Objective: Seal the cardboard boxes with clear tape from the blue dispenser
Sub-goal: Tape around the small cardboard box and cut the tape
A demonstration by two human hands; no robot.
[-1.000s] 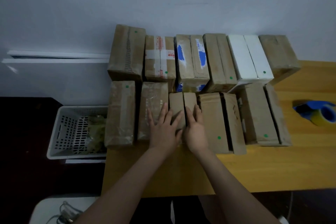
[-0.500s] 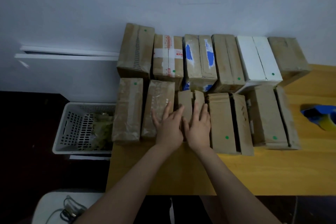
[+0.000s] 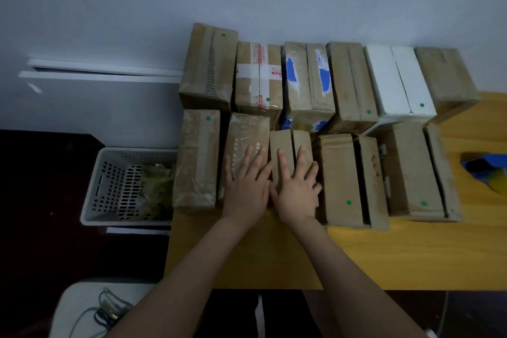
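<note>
Resting my right hand [image 3: 296, 192] flat on the small brown cardboard box [image 3: 282, 145], left hand [image 3: 247, 189] flat beside, I saw the blue tape dispenser [image 3: 485, 170] well to the box's right.

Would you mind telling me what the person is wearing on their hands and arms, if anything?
Nothing that shows. The left hand and right hand are bare, with no gloves, rings or watch visible. The left forearm and right forearm are uncovered down to the picture's bottom edge, so no sleeves are in view.
</note>
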